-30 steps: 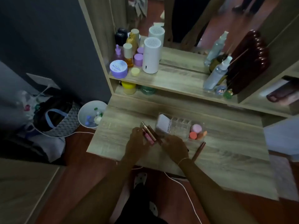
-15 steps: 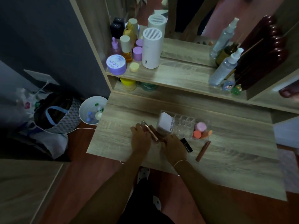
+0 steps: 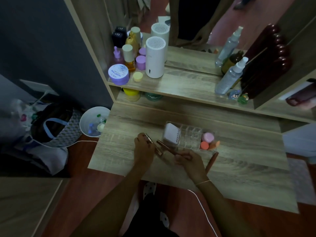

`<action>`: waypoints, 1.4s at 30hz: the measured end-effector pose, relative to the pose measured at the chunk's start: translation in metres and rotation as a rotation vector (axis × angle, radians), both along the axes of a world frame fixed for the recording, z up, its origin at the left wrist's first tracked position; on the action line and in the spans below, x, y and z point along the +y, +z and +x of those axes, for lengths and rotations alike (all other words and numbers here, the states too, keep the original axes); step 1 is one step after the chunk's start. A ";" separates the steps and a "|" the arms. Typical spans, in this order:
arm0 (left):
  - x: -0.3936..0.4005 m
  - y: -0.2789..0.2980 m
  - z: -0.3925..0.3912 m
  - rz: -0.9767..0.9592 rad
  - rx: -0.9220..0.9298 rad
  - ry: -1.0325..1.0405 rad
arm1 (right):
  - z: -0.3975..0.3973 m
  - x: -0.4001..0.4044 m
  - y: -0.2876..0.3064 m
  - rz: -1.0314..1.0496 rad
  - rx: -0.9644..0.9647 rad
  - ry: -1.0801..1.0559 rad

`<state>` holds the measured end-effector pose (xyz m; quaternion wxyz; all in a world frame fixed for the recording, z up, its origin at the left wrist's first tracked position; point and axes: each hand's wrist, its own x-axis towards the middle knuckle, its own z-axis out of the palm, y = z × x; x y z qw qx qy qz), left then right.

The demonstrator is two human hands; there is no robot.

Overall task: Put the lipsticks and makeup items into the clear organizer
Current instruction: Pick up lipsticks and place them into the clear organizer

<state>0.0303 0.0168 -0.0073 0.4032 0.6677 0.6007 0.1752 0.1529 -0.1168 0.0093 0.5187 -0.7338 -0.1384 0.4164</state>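
Note:
The clear organizer stands on the wooden desk, with a white box in its left end and pink and orange sponges in its right end. My left hand is closed around rose-gold lipstick tubes just left of the organizer. My right hand grips a brown lipstick tube in front of the organizer, its tip pointing up-left. Another brown tube lies loose on the desk to the right of my right hand.
A shelf above the desk carries a white cylinder, purple jars, bottles and spray bottles. A mirror stands behind it. A white bin and bags sit on the floor to the left. A white cable runs under the desk.
My right hand has lifted a brown lipstick tube off the desk. The black tube seen beside it half a second ago is hidden now. My left hand stays on the rose-gold tubes.

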 end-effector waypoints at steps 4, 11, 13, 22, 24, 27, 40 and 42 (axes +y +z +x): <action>0.003 0.009 0.000 0.024 -0.058 -0.101 | 0.002 -0.002 0.008 0.085 0.207 -0.102; 0.000 0.041 0.014 -0.153 -0.362 -0.148 | 0.008 -0.005 0.010 0.093 0.314 -0.124; 0.000 0.045 0.019 -0.256 -0.453 -0.112 | 0.010 -0.005 0.010 0.079 0.300 -0.119; 0.004 0.046 0.038 -0.280 -0.580 -0.292 | 0.015 0.004 0.014 0.013 -0.034 0.145; 0.006 0.047 0.043 -0.229 -0.550 -0.368 | 0.016 0.010 0.019 0.004 -0.138 0.188; 0.007 0.051 0.050 -0.169 -0.537 -0.439 | 0.019 0.020 0.023 -0.023 -0.302 0.227; 0.016 0.066 0.081 -0.081 -0.527 -0.626 | 0.046 0.030 0.034 -0.074 -0.451 0.259; 0.017 0.069 0.087 -0.077 -0.537 -0.629 | 0.053 0.028 0.032 -0.106 -0.458 0.277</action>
